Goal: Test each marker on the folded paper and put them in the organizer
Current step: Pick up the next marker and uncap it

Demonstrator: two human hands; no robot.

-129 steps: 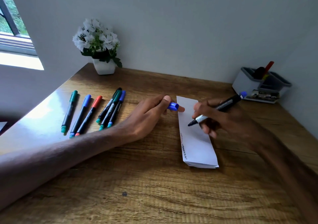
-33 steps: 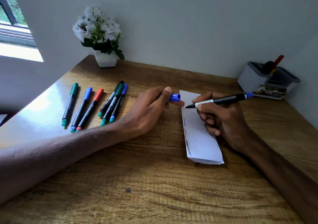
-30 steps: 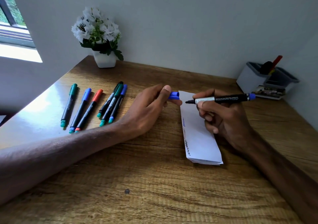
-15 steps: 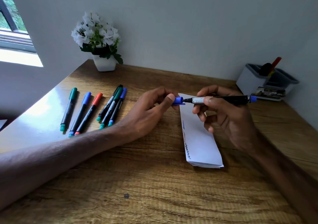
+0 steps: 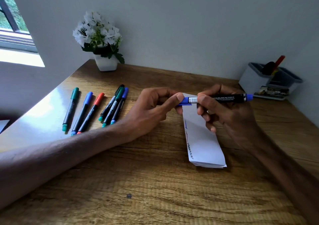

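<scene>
My right hand point(image 5: 224, 114) holds a black marker point(image 5: 224, 98) with blue ends, level above the far end of the folded white paper point(image 5: 202, 138). My left hand point(image 5: 155, 107) pinches its blue cap point(image 5: 185, 100), which sits on the marker's tip. The paper lies on the wooden desk point(image 5: 138, 181) with scribbles in several colours along its left edge. Several capped markers point(image 5: 96, 109) lie in a row at the left. The grey organizer point(image 5: 255, 79) stands at the far right corner with a red marker point(image 5: 278, 62) and a dark item in it.
A white pot of white flowers point(image 5: 101, 41) stands at the back left against the wall. A window point(image 5: 12, 22) is at the far left. The walls close in behind and to the right of the desk.
My right hand lifted the marker off the paper and turned it level. The tip has gone into the blue cap held by my left hand. A new blue scribble shows on the paper.
</scene>
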